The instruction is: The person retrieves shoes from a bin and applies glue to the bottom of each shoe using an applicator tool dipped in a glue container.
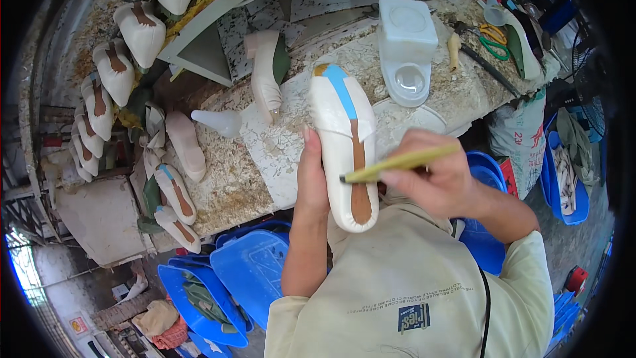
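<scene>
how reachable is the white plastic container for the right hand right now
Probably yes: nothing seems to stand between the right hand and the white plastic container, though that hand grips a yellow stick it would likely need to set down.

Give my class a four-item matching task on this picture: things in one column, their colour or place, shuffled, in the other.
1. Shoe in the left hand
2. Tool in the right hand
3. Square-topped container
4. Bins

A. Blue, lower than the bench
B. Yellowish
C. Mostly white, partly brown and blue
D. Whitish, standing on the bench

Pairs: 1-C, 2-B, 3-D, 4-A
</scene>
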`<action>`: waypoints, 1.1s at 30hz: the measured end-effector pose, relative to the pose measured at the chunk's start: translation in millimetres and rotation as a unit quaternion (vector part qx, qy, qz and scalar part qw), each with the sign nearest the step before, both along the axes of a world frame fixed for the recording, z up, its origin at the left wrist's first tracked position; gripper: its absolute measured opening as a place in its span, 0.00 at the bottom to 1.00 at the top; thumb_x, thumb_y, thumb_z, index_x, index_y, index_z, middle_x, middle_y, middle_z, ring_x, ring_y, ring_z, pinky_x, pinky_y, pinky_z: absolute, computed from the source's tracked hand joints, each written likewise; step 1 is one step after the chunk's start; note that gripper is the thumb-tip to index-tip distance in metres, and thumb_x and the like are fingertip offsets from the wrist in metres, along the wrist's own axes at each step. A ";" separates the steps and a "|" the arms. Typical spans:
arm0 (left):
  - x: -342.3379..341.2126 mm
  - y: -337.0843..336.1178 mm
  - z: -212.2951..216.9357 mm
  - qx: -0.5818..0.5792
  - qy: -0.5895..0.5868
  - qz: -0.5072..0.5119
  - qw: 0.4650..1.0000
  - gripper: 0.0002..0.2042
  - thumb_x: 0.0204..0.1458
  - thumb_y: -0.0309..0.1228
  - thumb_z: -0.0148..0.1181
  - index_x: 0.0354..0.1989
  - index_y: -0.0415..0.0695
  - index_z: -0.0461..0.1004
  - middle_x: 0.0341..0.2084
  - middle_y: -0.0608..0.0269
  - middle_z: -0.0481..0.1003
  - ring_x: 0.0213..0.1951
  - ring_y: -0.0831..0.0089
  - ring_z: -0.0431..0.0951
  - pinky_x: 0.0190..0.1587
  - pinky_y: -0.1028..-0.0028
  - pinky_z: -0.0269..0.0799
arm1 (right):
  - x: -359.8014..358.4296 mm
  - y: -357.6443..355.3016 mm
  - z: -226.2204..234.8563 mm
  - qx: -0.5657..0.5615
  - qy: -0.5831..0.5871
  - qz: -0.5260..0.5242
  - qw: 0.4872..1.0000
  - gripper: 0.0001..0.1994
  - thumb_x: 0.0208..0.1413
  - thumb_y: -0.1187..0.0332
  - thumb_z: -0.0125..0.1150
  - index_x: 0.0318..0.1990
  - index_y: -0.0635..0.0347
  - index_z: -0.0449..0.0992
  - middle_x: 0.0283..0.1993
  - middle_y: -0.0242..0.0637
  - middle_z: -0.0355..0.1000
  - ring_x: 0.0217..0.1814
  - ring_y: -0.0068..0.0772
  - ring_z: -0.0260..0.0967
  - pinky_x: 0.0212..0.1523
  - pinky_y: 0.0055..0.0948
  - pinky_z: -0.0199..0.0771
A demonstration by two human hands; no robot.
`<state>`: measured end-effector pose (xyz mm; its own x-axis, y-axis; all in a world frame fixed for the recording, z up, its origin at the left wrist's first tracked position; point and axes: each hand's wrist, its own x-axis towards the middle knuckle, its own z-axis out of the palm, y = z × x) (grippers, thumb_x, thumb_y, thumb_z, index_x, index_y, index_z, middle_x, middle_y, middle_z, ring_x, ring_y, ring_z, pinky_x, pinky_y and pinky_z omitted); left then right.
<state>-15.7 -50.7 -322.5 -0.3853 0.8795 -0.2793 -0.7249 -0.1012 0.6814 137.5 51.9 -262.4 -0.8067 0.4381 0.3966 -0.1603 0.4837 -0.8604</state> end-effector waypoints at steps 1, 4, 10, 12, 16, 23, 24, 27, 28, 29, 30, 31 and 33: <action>2.7 -3.9 2.3 -0.008 0.019 0.006 1.000 0.35 0.61 0.59 0.31 0.60 0.37 0.62 0.47 0.53 0.73 0.45 0.67 0.76 0.48 0.67 0.74 | -2.8 4.8 1.6 -0.007 -0.007 -0.013 1.000 0.05 0.52 0.76 0.62 0.36 0.67 0.79 0.25 0.37 0.69 0.23 0.27 0.66 0.22 0.26 0.61; 3.2 -15.2 4.4 -0.021 0.084 -0.024 0.996 0.36 0.61 0.59 0.30 0.59 0.35 0.62 0.46 0.51 0.73 0.44 0.66 0.77 0.47 0.68 0.74 | -10.6 13.8 10.8 -0.001 -0.015 -0.048 0.999 0.06 0.53 0.75 0.62 0.36 0.67 0.78 0.25 0.37 0.69 0.21 0.27 0.64 0.22 0.25 0.61; 4.5 -16.2 7.3 -0.034 0.133 -0.037 0.990 0.36 0.61 0.59 0.30 0.58 0.35 0.62 0.47 0.52 0.73 0.45 0.69 0.76 0.48 0.70 0.73 | -7.6 20.7 25.1 -0.006 -0.038 -0.057 0.998 0.05 0.52 0.76 0.60 0.36 0.68 0.78 0.27 0.37 0.71 0.22 0.24 0.65 0.22 0.24 0.62; 7.6 -15.2 9.0 -0.022 0.118 -0.032 0.992 0.36 0.61 0.59 0.30 0.58 0.35 0.62 0.47 0.53 0.72 0.46 0.69 0.75 0.48 0.70 0.72 | -3.9 19.7 26.3 0.020 -0.038 -0.009 0.999 0.06 0.52 0.76 0.61 0.36 0.68 0.78 0.28 0.38 0.72 0.23 0.23 0.65 0.22 0.24 0.62; 8.7 -17.7 9.8 -0.025 0.145 -0.066 0.987 0.35 0.61 0.58 0.31 0.59 0.35 0.62 0.48 0.53 0.72 0.46 0.69 0.75 0.49 0.70 0.72 | -10.1 29.0 24.0 0.050 -0.028 -0.060 0.997 0.07 0.52 0.74 0.61 0.37 0.68 0.78 0.28 0.38 0.71 0.25 0.25 0.67 0.23 0.23 0.64; -0.6 -17.5 11.9 -0.012 -0.005 -0.034 0.999 0.34 0.62 0.57 0.32 0.60 0.37 0.61 0.49 0.53 0.71 0.48 0.66 0.75 0.51 0.67 0.72 | -14.4 16.9 26.1 -0.113 -0.079 0.098 0.986 0.06 0.55 0.75 0.60 0.39 0.66 0.78 0.32 0.35 0.71 0.34 0.24 0.69 0.34 0.25 0.69; -4.8 -12.3 12.0 -0.005 -0.031 -0.015 0.999 0.33 0.62 0.57 0.33 0.61 0.39 0.61 0.50 0.53 0.71 0.48 0.66 0.75 0.51 0.67 0.72 | -14.0 2.7 16.1 -0.055 -0.036 0.139 0.988 0.05 0.53 0.74 0.62 0.37 0.64 0.78 0.31 0.37 0.70 0.35 0.29 0.70 0.34 0.27 0.69; -15.3 -8.6 1.0 0.037 -0.069 0.006 0.997 0.32 0.62 0.57 0.33 0.61 0.42 0.61 0.49 0.56 0.72 0.47 0.66 0.75 0.50 0.67 0.73 | 2.6 -37.9 14.2 -0.021 -0.034 0.231 0.972 0.06 0.49 0.76 0.65 0.35 0.61 0.78 0.30 0.37 0.69 0.30 0.35 0.69 0.31 0.30 0.68; -18.0 -6.0 -0.5 0.035 -0.070 0.007 0.997 0.32 0.62 0.57 0.33 0.61 0.42 0.61 0.49 0.56 0.72 0.47 0.66 0.75 0.50 0.67 0.73 | 0.4 -36.7 18.0 -0.011 0.008 0.192 0.981 0.06 0.47 0.77 0.66 0.33 0.62 0.78 0.28 0.37 0.70 0.29 0.35 0.70 0.27 0.30 0.67; -23.2 -4.9 -0.8 0.057 -0.063 0.020 0.996 0.32 0.62 0.57 0.33 0.61 0.42 0.61 0.48 0.56 0.72 0.47 0.66 0.76 0.49 0.66 0.73 | -7.6 -31.4 21.1 -0.001 0.052 0.158 0.986 0.05 0.45 0.78 0.67 0.32 0.63 0.78 0.27 0.37 0.71 0.27 0.34 0.70 0.24 0.31 0.66; -28.0 -4.8 -0.8 0.078 -0.055 0.032 0.995 0.32 0.61 0.57 0.34 0.61 0.42 0.61 0.48 0.56 0.72 0.46 0.66 0.76 0.49 0.66 0.73 | -19.7 -20.5 19.2 0.051 0.094 0.101 0.989 0.05 0.45 0.78 0.66 0.32 0.63 0.78 0.26 0.37 0.71 0.24 0.33 0.68 0.23 0.29 0.65; -30.4 -0.6 5.3 0.107 -0.041 0.023 0.993 0.32 0.61 0.57 0.34 0.61 0.42 0.61 0.47 0.57 0.73 0.45 0.67 0.76 0.47 0.66 0.74 | -24.7 -11.2 19.6 0.074 0.053 0.068 0.994 0.06 0.44 0.78 0.66 0.32 0.63 0.78 0.26 0.36 0.71 0.23 0.33 0.68 0.23 0.29 0.66; -28.4 3.6 16.3 0.112 -0.045 0.070 0.990 0.31 0.62 0.56 0.33 0.61 0.42 0.61 0.46 0.57 0.73 0.44 0.68 0.76 0.46 0.67 0.74 | -25.4 -9.0 10.2 0.252 0.088 0.045 0.963 0.09 0.41 0.76 0.66 0.34 0.65 0.78 0.24 0.35 0.70 0.20 0.32 0.66 0.21 0.29 0.66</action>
<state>-44.0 -47.1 -306.2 -0.4900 0.8631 -0.1223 -0.7501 -0.3460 0.5636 112.1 42.9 -252.1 -0.7337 0.0861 0.6740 -0.3421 0.8102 -0.4759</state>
